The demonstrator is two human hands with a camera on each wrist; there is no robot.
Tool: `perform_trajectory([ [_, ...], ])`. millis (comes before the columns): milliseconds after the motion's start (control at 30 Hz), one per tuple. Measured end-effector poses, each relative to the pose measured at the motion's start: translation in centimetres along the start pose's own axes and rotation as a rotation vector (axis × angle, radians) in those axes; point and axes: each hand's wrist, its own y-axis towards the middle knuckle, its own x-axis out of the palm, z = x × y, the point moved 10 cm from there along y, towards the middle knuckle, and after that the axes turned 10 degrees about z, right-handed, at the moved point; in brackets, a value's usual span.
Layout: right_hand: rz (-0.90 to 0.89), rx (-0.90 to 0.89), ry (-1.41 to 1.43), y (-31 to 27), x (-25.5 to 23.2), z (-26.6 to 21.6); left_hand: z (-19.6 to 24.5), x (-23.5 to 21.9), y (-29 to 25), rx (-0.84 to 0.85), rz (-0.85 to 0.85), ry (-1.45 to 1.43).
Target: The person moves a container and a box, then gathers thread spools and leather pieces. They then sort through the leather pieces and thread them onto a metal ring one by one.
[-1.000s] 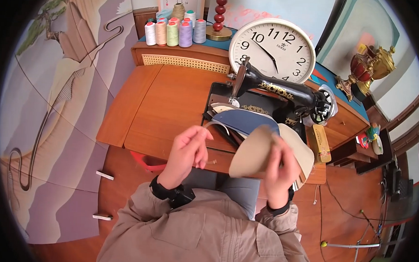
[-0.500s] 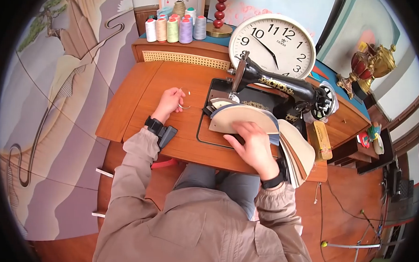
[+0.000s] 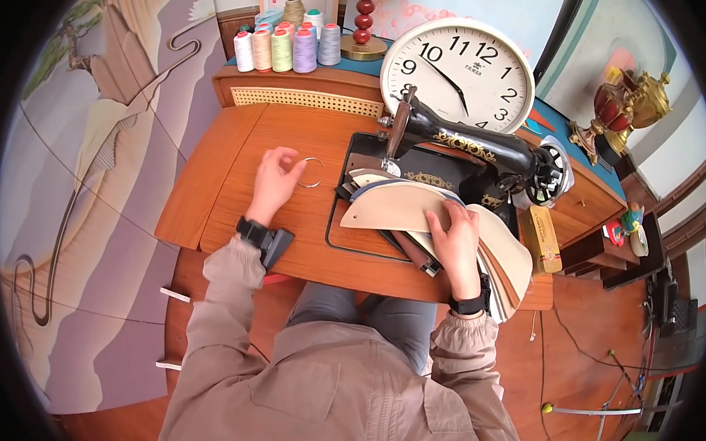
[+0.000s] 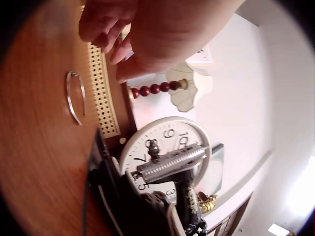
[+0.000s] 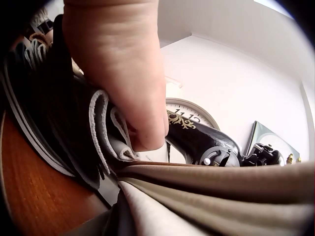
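Note:
On the table, a thin metal ring [image 3: 312, 172] lies beside the left hand [image 3: 276, 182], whose loosely bent fingers hold nothing. The left wrist view has the ring [image 4: 76, 97] with a gap at one end, apart from the left hand [image 4: 142, 37]. A fanned stack of beige, blue and dark flat pieces [image 3: 392, 206] rests over the sewing machine's bed. With thumb and fingers the right hand [image 3: 457, 247] grips the stack near its middle. Up close, the right hand [image 5: 120, 73] covers part of the folded layers [image 5: 216, 187]; its far fingertips are hidden.
Behind the stack stands a black sewing machine [image 3: 472, 143], with a large clock [image 3: 459, 65] leaning behind it. Thread spools [image 3: 283, 51] and a lamp base [image 3: 364, 48] are at the back left. A yellow tin [image 3: 544, 239] sits at the right.
The ring, earlier by the left fingers, now lies on the table with the left hand beside it. The right hand has gone from lying flat on the top piece to gripping the stack.

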Motion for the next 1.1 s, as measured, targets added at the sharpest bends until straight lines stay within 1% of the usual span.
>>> perform_trajectory([
  [33, -0.035, 0.042, -0.010, 0.2, 0.4, 0.4, 1.1, 0.2, -0.8, -0.088, -0.068, -0.170],
  [67, -0.071, 0.083, -0.021, 0.3, 0.9, 0.7, 2.8, 0.5, -2.2, -0.204, -0.179, -0.269],
  [100, -0.075, 0.083, -0.020, 0.6, 0.9, 0.7, 3.5, 1.2, -3.7, -0.229, -0.245, -0.352],
  [133, -0.130, 0.090, -0.029, 0.9, 1.2, 1.0, 5.4, 1.3, -5.3, -0.203, -0.265, -0.396],
  [167, -0.185, 0.098, -0.038, 1.1, 1.6, 1.3, 6.3, 2.1, -7.0, -0.259, -0.338, -0.490],
  [200, -0.188, 0.100, -0.039, 1.4, 1.5, 1.5, 7.1, 2.6, -8.5, -0.261, -0.396, -0.467],
  [267, -0.275, 0.108, -0.019, 1.8, 2.2, 1.8, 9.7, 2.5, -10.0, -0.182, -0.397, -0.476],
  [300, -0.283, 0.109, -0.024, 1.8, 2.3, 2.0, 9.6, 3.1, -10.9, -0.225, -0.413, -0.496],
  [333, -0.283, 0.110, -0.025, 1.7, 2.5, 2.1, 9.3, 3.6, -11.3, -0.225, -0.414, -0.497],
  [400, -0.180, 0.121, 0.004, 1.7, 2.1, 2.3, 8.2, 4.4, -12.1, -0.403, -0.389, -0.768],
  [433, -0.181, 0.121, 0.004, 1.5, 2.2, 2.4, 8.4, 4.2, -11.8, -0.389, -0.382, -0.766],
  [467, -0.132, 0.113, 0.038, 1.4, 1.8, 2.3, 8.5, 4.0, -11.6, -0.390, -0.382, -0.767],
  [500, -0.083, 0.104, 0.073, 1.3, 1.3, 2.2, 8.6, 3.8, -11.3, -0.415, -0.361, -0.825],
  [533, -0.085, 0.102, 0.073, 1.1, 1.2, 1.9, 8.7, 3.4, -11.1, -0.439, -0.341, -0.884],
  [567, 0.009, 0.034, 0.135, 1.1, 0.1, 0.8, 8.9, 3.0, -10.9, -0.440, -0.338, -0.883],
  [600, 0.102, -0.033, 0.197, 0.9, -1.2, -0.3, 9.2, 2.0, -10.4, -0.409, -0.293, -0.891],
  [633, 0.135, -0.068, 0.189, 0.8, -2.3, -1.7, 9.4, 0.9, -10.0, -0.380, -0.248, -0.898],
  [667, 0.131, -0.066, 0.192, 0.7, -2.5, -2.4, 9.3, 0.1, -9.6, -0.384, -0.247, -0.894],
  [733, 0.127, -0.147, 0.350, 0.2, -3.2, -4.7, 8.6, -2.4, -8.8, -0.366, -0.181, -0.851],
  [767, 0.006, 0.041, 0.388, -0.3, -2.4, -4.6, 8.6, -3.6, -8.8, -0.403, -0.150, -0.829],
  [800, -0.023, 0.045, 0.503, -0.6, -1.8, -5.2, 8.1, -4.4, -8.9, -0.411, -0.146, -0.821],
  [867, -0.128, 0.138, 0.607, -1.5, -0.5, -6.7, 6.7, -6.7, -9.1, -0.393, -0.089, -0.788],
  [933, -0.184, 0.120, 0.676, -2.2, 1.2, -7.8, 4.7, -8.6, -9.6, -0.374, -0.071, -0.738],
  [1000, -0.311, 0.096, 0.573, -3.2, 3.3, -8.8, 1.9, -10.1, -10.6, -0.410, -0.027, -0.606],
  [1033, -0.262, -0.012, 0.534, -3.4, 3.4, -9.8, 1.3, -10.7, -11.2, -0.417, -0.021, -0.591],
  [1067, -0.271, -0.010, 0.545, -3.7, 4.0, -10.1, 1.6, -11.5, -11.5, -0.259, -0.050, -0.176],
  [1100, -0.188, -0.197, 0.455, -3.8, 3.3, -11.6, 2.2, -11.9, -11.6, -0.095, -0.081, 0.234],
])
